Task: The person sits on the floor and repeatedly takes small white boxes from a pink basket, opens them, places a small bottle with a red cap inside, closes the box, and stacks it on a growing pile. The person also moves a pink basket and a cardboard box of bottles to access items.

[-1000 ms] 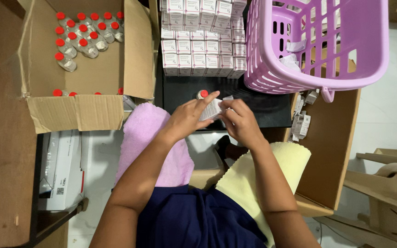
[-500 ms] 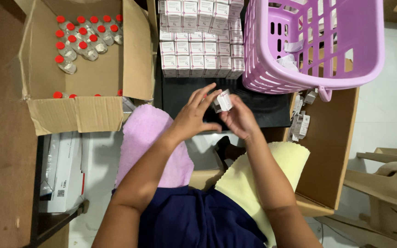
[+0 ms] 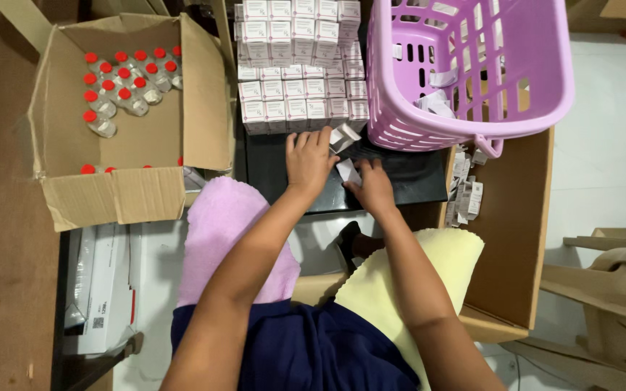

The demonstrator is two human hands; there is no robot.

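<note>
Half a second earlier both hands had held a small white carton up in the air between them; now they were down on the black desk (image 3: 407, 181), so I judged the folded carton was being set beside the rows of stacked white cartons (image 3: 298, 65). My left hand (image 3: 309, 156) lay flat, fingers spread, its grip released and touching the desk just under those rows. My right hand (image 3: 372, 187) pinched the small white carton (image 3: 348, 171) at its lower edge, fingers closed on it. Another loose carton (image 3: 343, 135) lay just above, near the pink basket (image 3: 472, 69).
</note>
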